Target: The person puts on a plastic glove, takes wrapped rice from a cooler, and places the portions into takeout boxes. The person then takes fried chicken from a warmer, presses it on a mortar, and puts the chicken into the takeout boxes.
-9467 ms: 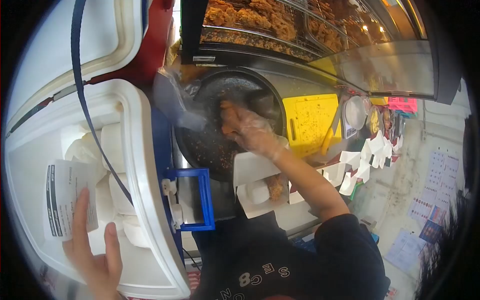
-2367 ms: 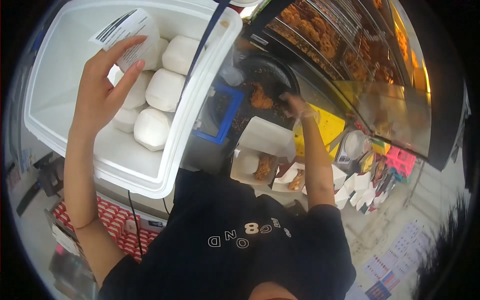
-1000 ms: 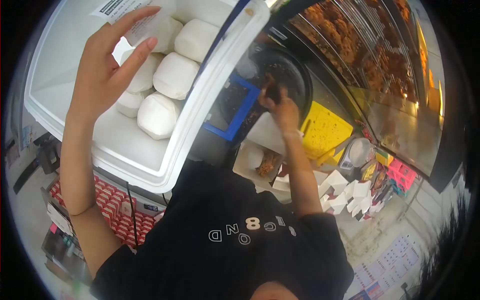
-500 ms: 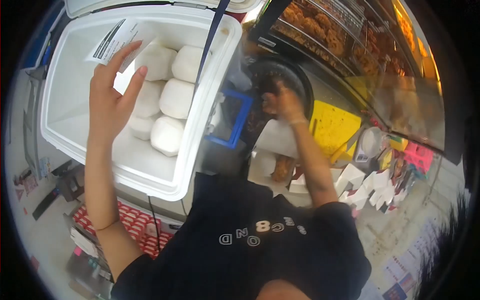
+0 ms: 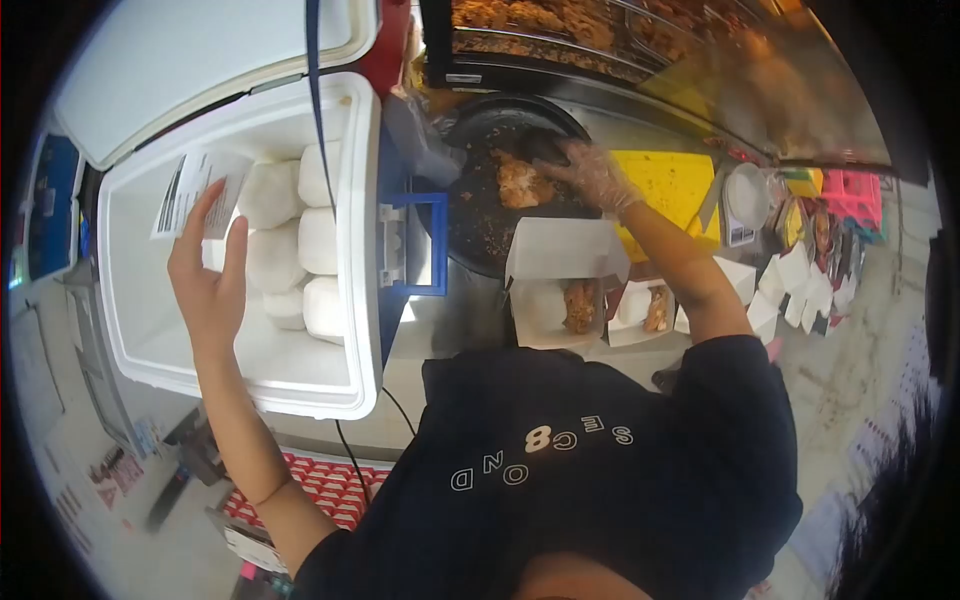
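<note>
My left hand (image 5: 208, 268) is over the open white cooler box (image 5: 362, 230), thumb and fingers apart and holding nothing. Beneath it lie several rounded white parcels (image 5: 275, 195) and a printed paper sheet (image 5: 180, 205). A clear plastic glove covers my right hand (image 5: 598, 178), which is over a round black pan (image 5: 470, 222). Its fingers close around something dark, too blurred to name, beside a browned piece of fried chicken (image 5: 520, 180) in the pan. An open paper box (image 5: 568, 250) below the pan contains something white and browned chicken.
A second food box (image 5: 640, 305) stands beside the first. Right of the pan are a yellow board (image 5: 665, 185), folded white boxes (image 5: 790, 285) and a pink basket (image 5: 853, 195). A glass display case (image 5: 720, 90) with fried food borders the back. The cooler lid (image 5: 190, 70) stands open.
The view has shifted, and the cooler now appears more upright. My right hand has moved up and right over the pan, exposing the fried chicken. My left hand remains over the cooler.
</note>
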`<state>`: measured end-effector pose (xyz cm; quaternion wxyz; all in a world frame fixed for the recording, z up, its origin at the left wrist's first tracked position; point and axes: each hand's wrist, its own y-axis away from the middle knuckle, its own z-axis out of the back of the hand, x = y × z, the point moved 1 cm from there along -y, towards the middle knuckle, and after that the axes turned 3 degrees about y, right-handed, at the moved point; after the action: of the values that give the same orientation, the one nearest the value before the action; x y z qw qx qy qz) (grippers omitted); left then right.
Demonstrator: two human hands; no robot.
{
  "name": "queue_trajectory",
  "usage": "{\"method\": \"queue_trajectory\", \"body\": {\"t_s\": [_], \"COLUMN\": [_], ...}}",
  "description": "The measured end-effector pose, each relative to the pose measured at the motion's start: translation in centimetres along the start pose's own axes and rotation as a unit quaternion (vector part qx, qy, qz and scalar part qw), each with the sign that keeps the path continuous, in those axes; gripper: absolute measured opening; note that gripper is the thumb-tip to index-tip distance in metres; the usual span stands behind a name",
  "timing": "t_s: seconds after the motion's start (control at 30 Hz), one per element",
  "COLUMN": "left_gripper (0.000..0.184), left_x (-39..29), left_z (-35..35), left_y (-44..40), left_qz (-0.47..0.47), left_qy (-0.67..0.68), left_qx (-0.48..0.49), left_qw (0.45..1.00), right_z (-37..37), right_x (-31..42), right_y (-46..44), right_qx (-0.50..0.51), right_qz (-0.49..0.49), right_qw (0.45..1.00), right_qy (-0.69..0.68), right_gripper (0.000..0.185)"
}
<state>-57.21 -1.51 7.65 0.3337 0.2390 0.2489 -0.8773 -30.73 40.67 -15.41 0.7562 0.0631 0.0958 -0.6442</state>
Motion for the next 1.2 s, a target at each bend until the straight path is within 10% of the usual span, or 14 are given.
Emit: {"method": "queue_trajectory", "body": {"t_s": [0.33, 0.43, 0.53, 0.7, 0.83, 0.87, 0.97, 1.03, 1.13, 1.2], "left_gripper": [0.036, 0.036, 0.036, 0.036, 0.035, 0.036, 0.038, 0.039, 0.041, 0.041], "left_x": [-0.6, -0.5, -0.5, -0.9, 1.0, 1.8, 2.4, 2.0, 1.3, 0.6], "left_z": [-0.1, 0.0, -0.1, -0.1, 0.1, 0.1, 0.2, 0.2, 0.4, 0.9], "left_y": [0.3, 0.3, 0.2, 0.1, 0.3, 0.3, 0.3, 0.2, 0.0, 0.1], "left_qz": [-0.01, -0.02, -0.034, -0.008, -0.042, -0.048, -0.056, -0.006, -0.025, -0.035], "left_qy": [-0.003, -0.009, -0.008, 0.005, -0.06, -0.053, -0.045, -0.026, -0.061, -0.087], "left_qx": [-0.016, -0.01, -0.002, 0.008, 0.002, -0.002, 0.015, -0.014, -0.002, 0.003], "left_qw": [1.0, 1.0, 0.999, 1.0, 0.997, 0.997, 0.997, 1.0, 0.998, 0.996], "right_z": [3.0, -2.4, -1.2, -2.3, -3.8, -6.7, 3.4, 9.6, 11.9, 13.5], "right_x": [4.6, 5.3, 7.2, 8.4, 7.7, 8.2, 7.9, 7.0, 8.0, 9.1], "right_y": [-3.9, -4.5, -5.0, -4.9, -6.1, -6.1, -4.3, -2.2, 4.8, 12.4], "right_qx": [0.189, -0.013, 0.031, 0.118, 0.046, -0.101, -0.095, -0.077, -0.251, -0.321], "right_qz": [-0.087, 0.08, 0.059, -0.03, -0.135, -0.148, -0.309, -0.423, -0.431, -0.429], "right_qw": [0.924, 0.985, 0.997, 0.977, 0.935, 0.939, 0.885, 0.506, 0.391, 0.472], "right_qy": [-0.32, -0.149, -0.043, -0.176, -0.326, -0.293, -0.334, -0.748, -0.773, -0.7], "right_gripper": [0.075, 0.08, 0.081, 0.059, 0.047, 0.042, 0.04, 0.036, 0.04, 0.042]}}
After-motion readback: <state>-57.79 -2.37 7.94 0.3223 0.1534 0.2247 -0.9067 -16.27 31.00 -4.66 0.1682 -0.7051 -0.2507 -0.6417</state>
